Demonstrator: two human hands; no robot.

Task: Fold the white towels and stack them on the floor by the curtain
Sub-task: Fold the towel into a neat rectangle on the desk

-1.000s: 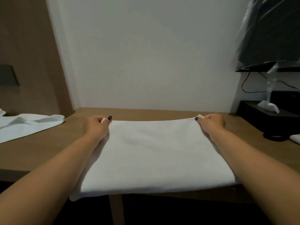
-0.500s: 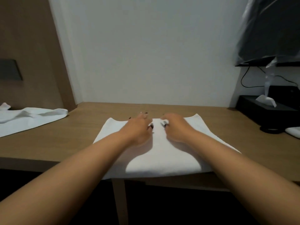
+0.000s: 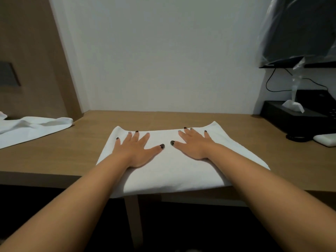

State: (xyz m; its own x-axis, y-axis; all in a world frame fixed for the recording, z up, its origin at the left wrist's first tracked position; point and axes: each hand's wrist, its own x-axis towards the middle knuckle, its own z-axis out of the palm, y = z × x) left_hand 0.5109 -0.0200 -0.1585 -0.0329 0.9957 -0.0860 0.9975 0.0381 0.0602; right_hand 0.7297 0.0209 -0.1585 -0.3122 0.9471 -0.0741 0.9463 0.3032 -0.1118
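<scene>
Both hands lie flat, palms down, on the folded white towel (image 3: pixel 174 171), fingers straight and spread, gripping nothing. Left hand (image 3: pixel 135 151) presses the towel's left half, its thumb stretched toward the middle; right hand (image 3: pixel 195 145) presses the right half, its thumb pointing back at the left one, the two thumb tips near each other but apart. Fingertips of both hands reach close to the towel's far edge, and the nails are painted dark.

That towel sits on the wooden surface (image 3: pixel 245 128) straight ahead of the person, its near edge hanging slightly over the front lip, its far corners turned up a little. A second white towel (image 3: pixel 31 128) lies loose and rumpled at the far left of the same surface, well apart from the first.

At the right end stands a black tissue box (image 3: pixel 291 115) with a tissue poking out, and nearer, a small white object (image 3: pixel 325 140) beside a dark round item. A black cable hangs on the white wall (image 3: pixel 163 60) behind
</scene>
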